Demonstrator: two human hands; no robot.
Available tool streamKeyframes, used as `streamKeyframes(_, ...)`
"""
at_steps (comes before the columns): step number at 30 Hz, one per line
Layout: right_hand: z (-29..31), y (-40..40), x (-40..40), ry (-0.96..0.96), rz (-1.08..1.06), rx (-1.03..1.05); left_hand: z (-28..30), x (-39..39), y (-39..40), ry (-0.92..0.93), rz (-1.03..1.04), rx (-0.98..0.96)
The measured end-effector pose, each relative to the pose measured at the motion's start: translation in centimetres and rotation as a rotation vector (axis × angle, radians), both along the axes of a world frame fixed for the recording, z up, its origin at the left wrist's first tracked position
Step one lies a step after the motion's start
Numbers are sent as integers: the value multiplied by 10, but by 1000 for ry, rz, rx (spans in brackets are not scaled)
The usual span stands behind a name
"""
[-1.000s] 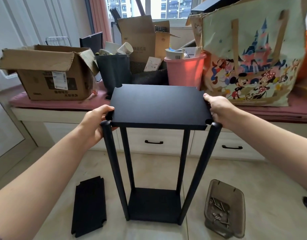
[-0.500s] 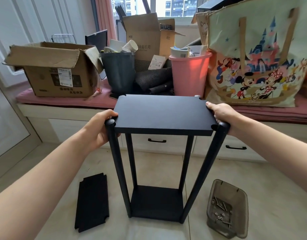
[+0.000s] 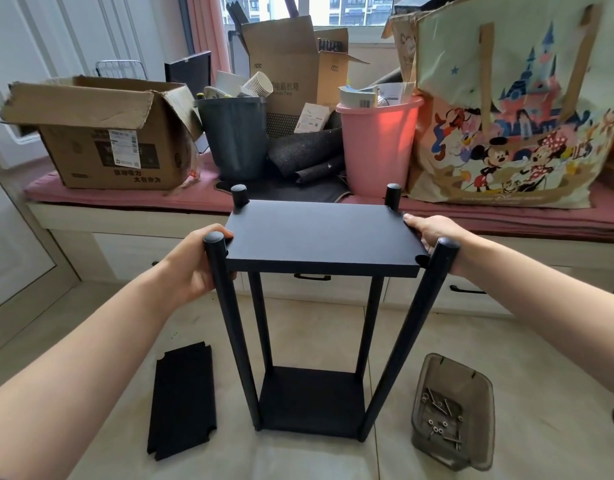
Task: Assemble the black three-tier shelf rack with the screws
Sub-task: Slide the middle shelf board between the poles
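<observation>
Both hands, left hand (image 3: 194,268) and right hand (image 3: 426,233), are gripping the stiff, light-looking shelf board (image 3: 321,237) by its short edges, fingers curled underneath.

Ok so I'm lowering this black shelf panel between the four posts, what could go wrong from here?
1. The flat black shelf panel is carried only by your left hand and right hand; letting go could drop it.
2. The near black round posts splay outward, so corner notches may slip off.
3. The translucent grey plastic tray of screws lies out of reach while both hands are busy.
</observation>
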State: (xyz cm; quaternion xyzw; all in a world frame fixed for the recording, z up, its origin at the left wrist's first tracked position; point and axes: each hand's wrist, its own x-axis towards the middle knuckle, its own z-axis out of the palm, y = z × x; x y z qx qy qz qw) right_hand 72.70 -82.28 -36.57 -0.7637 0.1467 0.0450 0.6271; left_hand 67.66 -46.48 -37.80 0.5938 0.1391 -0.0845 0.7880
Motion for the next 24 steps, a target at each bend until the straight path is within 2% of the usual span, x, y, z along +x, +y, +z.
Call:
streamKeyframes(9,-11,3,1,6,16,36,-22,4,0,-22,13,-6)
streamKeyframes(13,-14,2,5,1,43,-77,-26,7,2,-43,-18,-9)
streamKeyframes(17,-19,1,12,4,49,-87,-30,10,4,-47,-3,-16)
streamKeyframes(24,-27,3,25,7,30,8,-34,15,4,-55,-6,-18)
